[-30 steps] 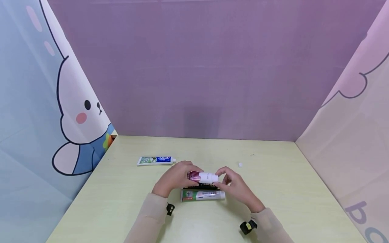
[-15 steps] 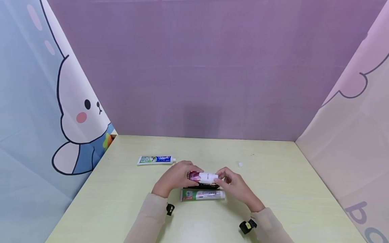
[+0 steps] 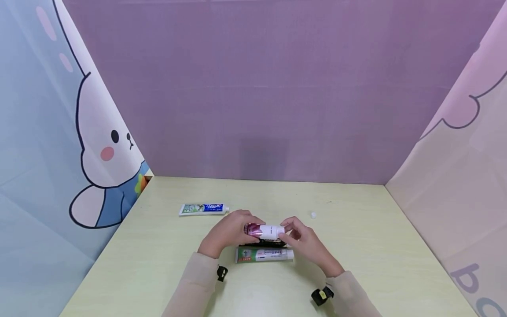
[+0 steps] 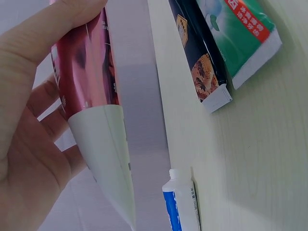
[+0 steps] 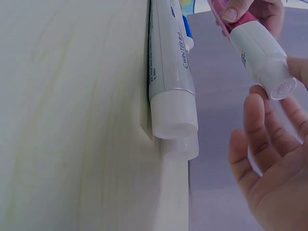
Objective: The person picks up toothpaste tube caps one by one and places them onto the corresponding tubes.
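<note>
My left hand (image 3: 231, 231) grips a maroon-and-white toothpaste tube (image 3: 261, 231) around its maroon part, holding it above the table with the cap pointing right. My right hand (image 3: 310, 246) pinches the tube's white cap (image 5: 278, 79) between thumb and forefinger; the other fingers (image 5: 257, 132) are spread below. Under the held tube lies a black toothpaste tube (image 4: 197, 48), mostly hidden in the head view. Alongside it, nearer the body, is a green-and-white toothpaste tube (image 3: 263, 255) with its white cap (image 5: 174, 114) on.
Farther back to the left lies a blue-and-green toothpaste tube (image 3: 203, 209), its nozzle (image 4: 174, 174) uncapped. A small loose white cap (image 3: 313, 215) sits at the right on the pale wooden table (image 3: 376, 246). A purple backdrop (image 3: 261, 88) stands along the far edge.
The fingers of my right hand have shifted around the cap, and the tube has rolled slightly in my left hand. The tubes on the table have stayed in place.
</note>
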`<state>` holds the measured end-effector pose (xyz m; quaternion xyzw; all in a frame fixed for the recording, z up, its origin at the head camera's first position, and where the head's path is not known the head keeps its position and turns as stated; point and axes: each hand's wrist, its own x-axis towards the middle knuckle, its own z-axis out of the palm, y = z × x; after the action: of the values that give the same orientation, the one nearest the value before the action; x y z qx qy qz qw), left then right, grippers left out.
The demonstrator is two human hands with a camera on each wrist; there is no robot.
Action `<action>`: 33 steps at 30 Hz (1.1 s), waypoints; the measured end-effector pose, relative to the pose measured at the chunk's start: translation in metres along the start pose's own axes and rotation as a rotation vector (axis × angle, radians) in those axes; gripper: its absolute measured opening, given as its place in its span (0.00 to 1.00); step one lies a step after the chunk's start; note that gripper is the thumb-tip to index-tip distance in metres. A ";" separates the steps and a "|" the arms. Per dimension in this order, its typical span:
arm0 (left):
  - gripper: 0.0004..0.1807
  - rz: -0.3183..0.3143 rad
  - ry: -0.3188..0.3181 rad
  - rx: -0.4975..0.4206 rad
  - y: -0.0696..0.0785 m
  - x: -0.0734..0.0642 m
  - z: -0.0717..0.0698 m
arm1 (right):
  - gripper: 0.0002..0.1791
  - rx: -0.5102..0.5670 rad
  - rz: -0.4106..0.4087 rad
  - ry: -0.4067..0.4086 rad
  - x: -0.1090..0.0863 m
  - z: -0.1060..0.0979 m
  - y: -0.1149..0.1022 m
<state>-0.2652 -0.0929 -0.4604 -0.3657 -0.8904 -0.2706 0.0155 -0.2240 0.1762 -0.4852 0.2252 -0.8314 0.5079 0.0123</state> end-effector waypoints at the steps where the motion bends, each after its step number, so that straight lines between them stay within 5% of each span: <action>1: 0.23 -0.002 -0.001 -0.001 0.000 0.000 0.000 | 0.14 0.001 -0.015 -0.006 0.000 0.000 0.000; 12: 0.23 -0.004 0.000 -0.013 0.000 -0.001 0.001 | 0.16 -0.032 -0.074 -0.021 0.000 0.001 -0.002; 21: 0.23 0.005 0.001 -0.020 -0.001 0.000 0.002 | 0.14 -0.039 -0.057 -0.029 -0.006 -0.005 -0.039; 33: 0.22 0.017 -0.001 -0.016 -0.001 0.001 0.003 | 0.10 -0.063 -0.085 -0.070 -0.002 0.001 0.004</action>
<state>-0.2665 -0.0912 -0.4634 -0.3734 -0.8851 -0.2775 0.0143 -0.2238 0.1780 -0.4894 0.2774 -0.8365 0.4723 0.0118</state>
